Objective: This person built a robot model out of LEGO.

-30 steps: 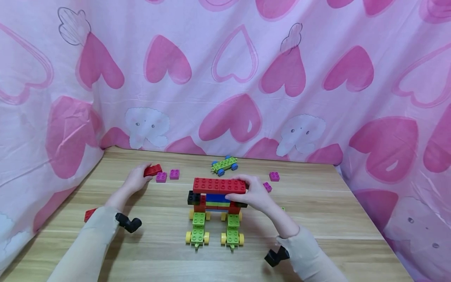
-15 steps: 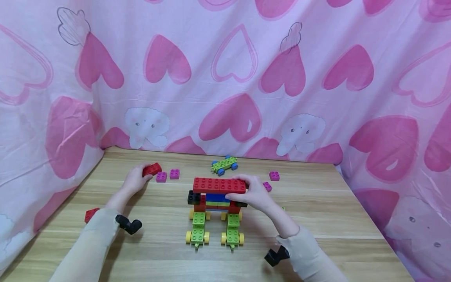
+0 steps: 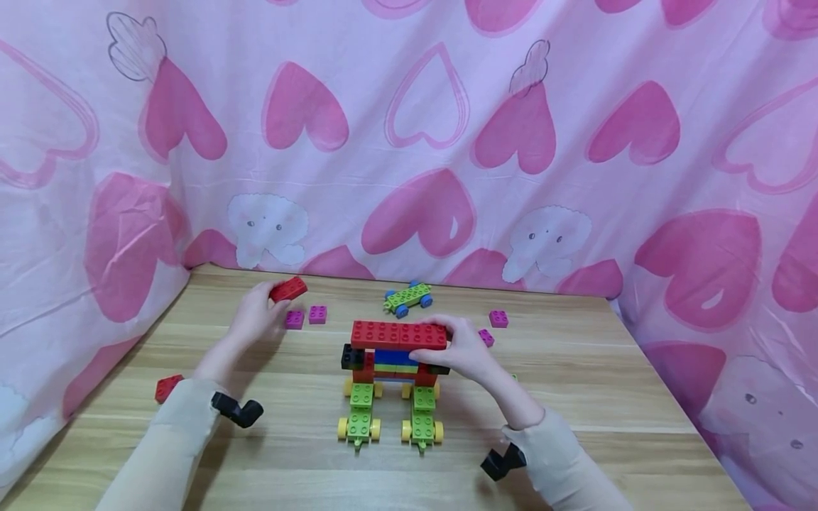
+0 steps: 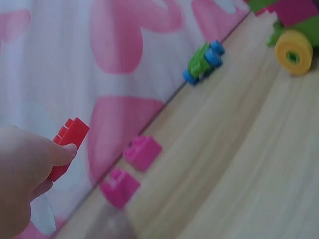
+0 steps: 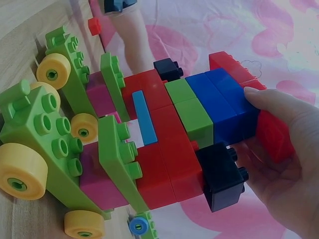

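My left hand (image 3: 251,316) pinches a long red building brick (image 3: 290,289), held raised above the far left of the table. In the left wrist view the thumb lies across that red brick (image 4: 75,137). At the centre stands a building-brick model (image 3: 396,335) with red bricks across its top, on two green wheeled bases (image 3: 359,426) with yellow wheels. My right hand (image 3: 469,351) grips its upper right end. In the right wrist view the thumb touches a blue brick (image 5: 219,94), while the other fingers are mostly hidden behind the model.
Two magenta bricks (image 3: 317,314) lie right of my left hand. A green car base with blue wheels (image 3: 407,298) stands at the back. More magenta bricks (image 3: 498,319) lie beyond my right hand. A red brick (image 3: 167,388) sits by the left forearm. A heart-patterned curtain (image 3: 415,213) borders the table.
My left hand has lifted the red brick off the table and moved slightly right and away from me. The right hand stays on the model, which has not moved.
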### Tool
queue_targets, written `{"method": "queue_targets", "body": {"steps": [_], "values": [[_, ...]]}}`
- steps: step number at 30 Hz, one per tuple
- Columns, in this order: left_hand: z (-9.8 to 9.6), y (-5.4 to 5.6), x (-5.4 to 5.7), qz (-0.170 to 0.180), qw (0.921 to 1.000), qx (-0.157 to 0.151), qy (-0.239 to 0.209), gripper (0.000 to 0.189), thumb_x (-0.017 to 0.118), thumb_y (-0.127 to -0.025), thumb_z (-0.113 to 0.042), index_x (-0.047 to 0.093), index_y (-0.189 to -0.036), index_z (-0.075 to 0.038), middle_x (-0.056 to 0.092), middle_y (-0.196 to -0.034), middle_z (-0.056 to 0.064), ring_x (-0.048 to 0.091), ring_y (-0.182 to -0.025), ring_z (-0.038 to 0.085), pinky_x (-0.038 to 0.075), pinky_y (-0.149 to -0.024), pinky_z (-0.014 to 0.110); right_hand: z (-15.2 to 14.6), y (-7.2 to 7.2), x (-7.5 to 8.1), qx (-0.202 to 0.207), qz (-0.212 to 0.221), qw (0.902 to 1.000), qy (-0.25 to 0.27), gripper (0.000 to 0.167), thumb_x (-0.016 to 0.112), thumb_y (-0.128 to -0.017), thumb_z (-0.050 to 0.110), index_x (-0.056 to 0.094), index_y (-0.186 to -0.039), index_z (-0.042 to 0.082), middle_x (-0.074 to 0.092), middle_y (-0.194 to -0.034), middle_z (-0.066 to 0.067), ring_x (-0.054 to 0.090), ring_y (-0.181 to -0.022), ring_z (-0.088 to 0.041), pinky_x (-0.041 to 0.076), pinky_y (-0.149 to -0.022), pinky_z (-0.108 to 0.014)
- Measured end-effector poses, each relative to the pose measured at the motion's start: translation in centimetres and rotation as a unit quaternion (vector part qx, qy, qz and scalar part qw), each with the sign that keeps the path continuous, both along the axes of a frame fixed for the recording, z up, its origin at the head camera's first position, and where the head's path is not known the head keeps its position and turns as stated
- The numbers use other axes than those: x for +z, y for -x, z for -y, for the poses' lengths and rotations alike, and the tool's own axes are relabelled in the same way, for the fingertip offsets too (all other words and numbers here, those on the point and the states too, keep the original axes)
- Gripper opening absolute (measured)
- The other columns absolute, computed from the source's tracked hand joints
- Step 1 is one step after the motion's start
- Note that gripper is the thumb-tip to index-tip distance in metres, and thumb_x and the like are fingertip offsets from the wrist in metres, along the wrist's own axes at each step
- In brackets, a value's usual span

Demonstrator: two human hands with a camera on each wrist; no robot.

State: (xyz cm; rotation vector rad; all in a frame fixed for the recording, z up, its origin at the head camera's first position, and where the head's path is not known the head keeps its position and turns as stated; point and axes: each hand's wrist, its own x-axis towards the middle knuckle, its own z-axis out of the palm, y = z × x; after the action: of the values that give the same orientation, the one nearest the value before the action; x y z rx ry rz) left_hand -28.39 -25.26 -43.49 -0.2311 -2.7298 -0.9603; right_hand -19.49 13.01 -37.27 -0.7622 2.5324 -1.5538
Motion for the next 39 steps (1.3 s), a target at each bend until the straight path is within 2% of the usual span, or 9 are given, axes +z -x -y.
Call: {"method": "queue_targets", "body": {"steps": [3,7,13,20,25,29,34,39], "values": [[-1.0,-0.2,1.1,-0.023,0.9997,-0.010,0.001,0.045,0.062,-0.094,-0.010,0.049,-0.133,0.011,0.059,-0.116,0.031,0.057,-0.102,0.044,0.046,-0.090,0.057,0.0,0.0,0.0,0.002,-0.009,0.9999,-0.003,0.041,0.081,-0.081,0.018,0.067,-0.118,0.006,0.074,-0.101,-0.012,0.068,-0.085,-0.016,0.057,-0.074,-0.028],[-2.6,-0.9,2.9,-0.040,0.9989,-0.026,0.000,0.048,0.063,-0.094,-0.010,0.049,-0.136,0.008,0.060,-0.120,0.031,0.057,-0.107,0.045,0.044,-0.094,0.058,0.1,0.0,0.1,0.005,-0.018,0.9998,-0.005,0.043,0.082,-0.079,0.016,0.067,-0.118,0.006,0.074,-0.101,-0.011,0.068,-0.084,-0.017,0.056,-0.072,-0.028],[-5.3,-2.6,5.6,-0.046,0.9973,-0.053,-0.023,0.049,0.063,-0.095,-0.012,0.049,-0.139,0.003,0.054,-0.135,0.028,0.054,-0.118,0.045,0.042,-0.101,0.060,0.1,-0.1,0.3,0.002,-0.014,0.9999,-0.007,0.044,0.082,-0.079,0.017,0.068,-0.119,0.010,0.073,-0.102,-0.010,0.068,-0.086,-0.016,0.057,-0.073,-0.029],[-8.2,-4.7,7.8,-0.065,0.9936,-0.088,-0.029,0.048,0.064,-0.094,-0.013,0.051,-0.139,-0.001,0.055,-0.135,0.023,0.054,-0.120,0.040,0.044,-0.103,0.057,0.0,-0.1,0.4,-0.003,-0.019,0.9998,-0.006,0.049,0.083,-0.078,0.021,0.066,-0.123,0.011,0.071,-0.112,-0.010,0.065,-0.094,-0.018,0.056,-0.079,-0.029],[-9.8,-6.2,8.9,-0.091,0.9883,-0.117,-0.036,0.047,0.066,-0.093,-0.013,0.052,-0.137,-0.001,0.058,-0.132,0.021,0.056,-0.118,0.036,0.047,-0.101,0.054,-0.1,0.0,0.6,0.000,-0.046,0.9989,0.004,0.052,0.083,-0.078,0.023,0.065,-0.124,0.009,0.069,-0.121,-0.010,0.064,-0.107,-0.021,0.053,-0.092,-0.026],[-11.0,-7.3,9.5,-0.117,0.9829,-0.138,-0.035,0.049,0.069,-0.091,-0.012,0.054,-0.137,-0.002,0.059,-0.131,0.020,0.057,-0.118,0.035,0.050,-0.099,0.052,-0.1,-0.1,0.9,0.004,-0.069,0.9976,0.012,0.053,0.082,-0.080,0.024,0.063,-0.126,0.007,0.067,-0.125,-0.013,0.063,-0.114,-0.023,0.050,-0.100,-0.032],[-12.2,-8.7,10.1,-0.128,0.9765,-0.171,-0.030,0.051,0.069,-0.090,-0.013,0.054,-0.138,-0.003,0.060,-0.131,0.017,0.056,-0.121,0.033,0.050,-0.099,0.050,-0.1,-0.2,1.5,0.002,-0.085,0.9960,0.026,0.056,0.080,-0.082,0.022,0.059,-0.131,0.004,0.064,-0.129,-0.016,0.062,-0.118,-0.026,0.049,-0.102,-0.044],[-13.3,-9.7,10.4,-0.122,0.9721,-0.199,-0.025,0.052,0.071,-0.090,-0.014,0.054,-0.138,-0.004,0.060,-0.132,0.016,0.054,-0.124,0.032,0.049,-0.101,0.050,0.0,-0.2,2.1,-0.005,-0.113,0.9930,0.033,0.059,0.080,-0.081,0.017,0.057,-0.133,0.002,0.064,-0.129,-0.016,0.061,-0.119,-0.028,0.050,-0.101,-0.042]]}}
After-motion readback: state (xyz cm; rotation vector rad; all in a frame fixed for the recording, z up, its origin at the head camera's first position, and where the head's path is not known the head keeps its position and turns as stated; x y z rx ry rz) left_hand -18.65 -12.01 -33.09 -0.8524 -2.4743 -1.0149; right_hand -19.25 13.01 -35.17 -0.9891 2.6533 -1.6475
